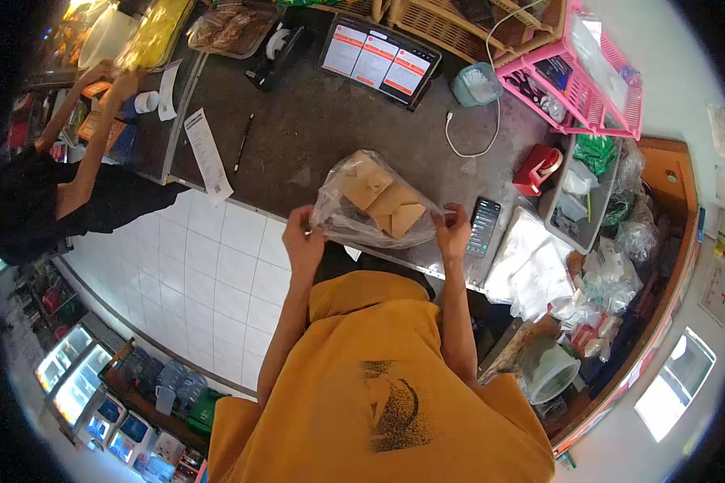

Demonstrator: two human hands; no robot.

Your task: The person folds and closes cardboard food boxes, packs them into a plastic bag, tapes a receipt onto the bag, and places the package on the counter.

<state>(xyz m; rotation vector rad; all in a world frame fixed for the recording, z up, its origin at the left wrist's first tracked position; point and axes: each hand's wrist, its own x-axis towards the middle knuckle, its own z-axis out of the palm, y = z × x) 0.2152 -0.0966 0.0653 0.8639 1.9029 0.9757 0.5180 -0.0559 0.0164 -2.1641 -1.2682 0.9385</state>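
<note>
A clear plastic bag (342, 217) lies at the counter's front edge with folded brown cardboard food boxes (385, 201) inside it. My left hand (304, 239) pinches the bag's left edge, fingers closed. On the opposite side, my right hand (453, 231) grips the bag's right corner between thumb and fingers. The plastic is spread between both hands, and the boxes rest on the dark counter. Just right of my right hand lies a phone (483, 227) with its screen lit.
A tablet (380, 60), a tape dispenser (537, 169), a white cable (467, 154) and a pink basket (572, 80) are on the counter. Receipts (207, 153) and a pen (244, 142) lie left. White plastic bags (532, 262) are piled right. Another person's arms (97, 133) reach over trays at far left.
</note>
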